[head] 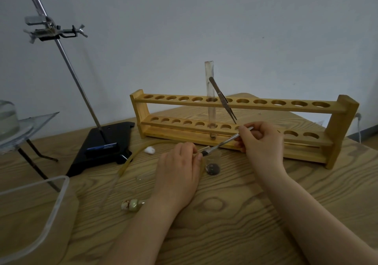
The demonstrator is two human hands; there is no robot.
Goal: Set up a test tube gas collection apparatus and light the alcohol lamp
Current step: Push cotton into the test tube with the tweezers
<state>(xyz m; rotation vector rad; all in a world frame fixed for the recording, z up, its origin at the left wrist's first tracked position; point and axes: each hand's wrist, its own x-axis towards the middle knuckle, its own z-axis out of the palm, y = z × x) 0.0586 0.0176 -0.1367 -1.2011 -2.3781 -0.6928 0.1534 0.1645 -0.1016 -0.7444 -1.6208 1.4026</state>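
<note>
Tweezers (222, 99) leaning on wooden rack (335, 121)

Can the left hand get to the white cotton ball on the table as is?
Probably yes, but not freely: the small white cotton ball lies in the open beside the left hand, nothing between, yet its fingers are pinching a small paper slip.

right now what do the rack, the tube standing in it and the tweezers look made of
Test tube rack: pale wood, probably lightly varnished; grain shows on its end posts.
Test tube: clear glass by its look, though clear plastic cannot be ruled out.
Tweezers: grey metal with a dull shine, likely steel.
</note>
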